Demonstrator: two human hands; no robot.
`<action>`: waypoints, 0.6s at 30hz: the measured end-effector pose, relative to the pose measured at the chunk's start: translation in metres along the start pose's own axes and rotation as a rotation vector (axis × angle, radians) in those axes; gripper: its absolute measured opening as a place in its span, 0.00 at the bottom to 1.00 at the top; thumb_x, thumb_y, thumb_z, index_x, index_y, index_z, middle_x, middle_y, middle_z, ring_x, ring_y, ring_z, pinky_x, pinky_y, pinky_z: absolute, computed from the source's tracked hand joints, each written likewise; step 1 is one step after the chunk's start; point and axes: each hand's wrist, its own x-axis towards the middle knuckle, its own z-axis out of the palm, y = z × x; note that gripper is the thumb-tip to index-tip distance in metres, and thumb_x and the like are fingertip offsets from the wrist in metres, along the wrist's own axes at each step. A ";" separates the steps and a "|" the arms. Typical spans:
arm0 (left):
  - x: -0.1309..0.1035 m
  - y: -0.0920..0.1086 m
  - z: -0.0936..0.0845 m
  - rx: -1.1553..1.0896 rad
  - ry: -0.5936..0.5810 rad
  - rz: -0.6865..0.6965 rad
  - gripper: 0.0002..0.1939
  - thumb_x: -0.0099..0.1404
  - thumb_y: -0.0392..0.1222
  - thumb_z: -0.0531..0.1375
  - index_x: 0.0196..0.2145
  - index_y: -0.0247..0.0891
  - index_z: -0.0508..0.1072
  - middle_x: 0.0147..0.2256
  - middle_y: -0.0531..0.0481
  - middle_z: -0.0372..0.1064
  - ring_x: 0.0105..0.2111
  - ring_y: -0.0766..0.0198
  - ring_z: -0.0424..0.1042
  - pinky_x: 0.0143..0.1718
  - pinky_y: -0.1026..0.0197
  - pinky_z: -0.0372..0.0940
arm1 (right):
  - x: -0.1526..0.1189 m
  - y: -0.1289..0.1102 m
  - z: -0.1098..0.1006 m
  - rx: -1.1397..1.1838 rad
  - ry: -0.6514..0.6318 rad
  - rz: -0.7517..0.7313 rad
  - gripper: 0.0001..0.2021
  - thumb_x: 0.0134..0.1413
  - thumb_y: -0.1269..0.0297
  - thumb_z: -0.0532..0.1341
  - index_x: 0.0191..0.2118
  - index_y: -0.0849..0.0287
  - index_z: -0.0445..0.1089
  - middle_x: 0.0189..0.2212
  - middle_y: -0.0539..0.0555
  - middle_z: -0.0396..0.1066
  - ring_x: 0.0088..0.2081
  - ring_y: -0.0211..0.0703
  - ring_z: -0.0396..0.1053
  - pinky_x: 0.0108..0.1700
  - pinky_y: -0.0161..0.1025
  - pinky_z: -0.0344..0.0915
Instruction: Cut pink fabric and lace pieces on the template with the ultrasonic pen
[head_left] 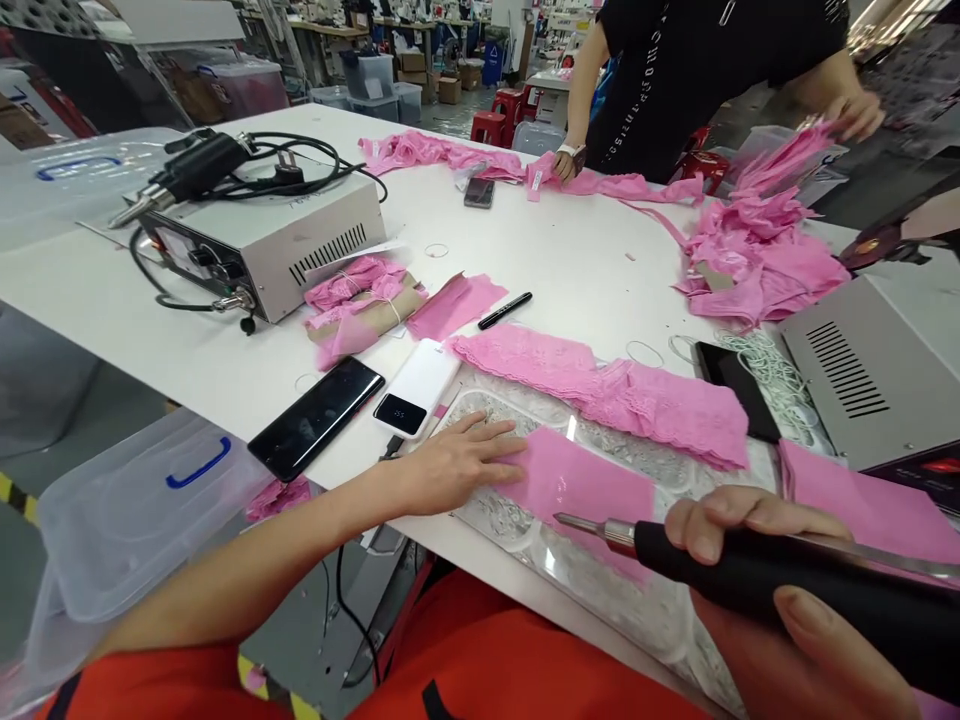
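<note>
My left hand (465, 462) lies flat, palm down, with fingers spread at the left edge of a small pink fabric piece (581, 488). Under both is a clear, textured plastic panel (622, 610) near the table's front edge. In my right hand (795, 590) is a thick black handheld tool (720, 562) with a pointed metal tip. The tip hovers over the fabric piece or touches it; I cannot tell which. A thin metal strip (885, 558) runs along the tool. Just beyond lies a long pink lace strip (607, 385).
Phone (315, 415), white power bank (421, 385) and black marker (505, 311) lie left of the panel. A grey control box (300, 235) carries another tool. Pink fabric (761, 255) is heaped right, near another box (877, 360). Across the table, a person in black (705, 80) handles pink fabric.
</note>
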 end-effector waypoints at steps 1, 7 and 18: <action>0.003 -0.001 0.000 -0.002 -0.007 0.010 0.29 0.61 0.23 0.51 0.56 0.42 0.69 0.63 0.47 0.58 0.66 0.51 0.50 0.65 0.43 0.45 | 0.000 0.000 0.000 0.003 -0.009 0.004 0.11 0.48 0.59 0.64 0.39 0.55 0.69 0.35 0.53 0.66 0.28 0.39 0.64 0.33 0.46 0.69; 0.021 -0.011 -0.003 0.055 0.019 0.053 0.22 0.63 0.26 0.53 0.51 0.43 0.73 0.58 0.46 0.66 0.62 0.53 0.58 0.62 0.47 0.50 | 0.002 0.008 0.005 0.010 -0.048 -0.012 0.11 0.48 0.60 0.64 0.39 0.56 0.70 0.35 0.53 0.66 0.27 0.39 0.66 0.33 0.46 0.69; 0.040 -0.014 -0.008 0.130 0.007 0.092 0.19 0.65 0.28 0.55 0.49 0.44 0.74 0.56 0.44 0.66 0.58 0.54 0.63 0.59 0.49 0.54 | 0.010 0.012 0.013 0.023 -0.083 -0.074 0.11 0.50 0.61 0.63 0.40 0.56 0.70 0.34 0.53 0.66 0.28 0.39 0.66 0.33 0.46 0.70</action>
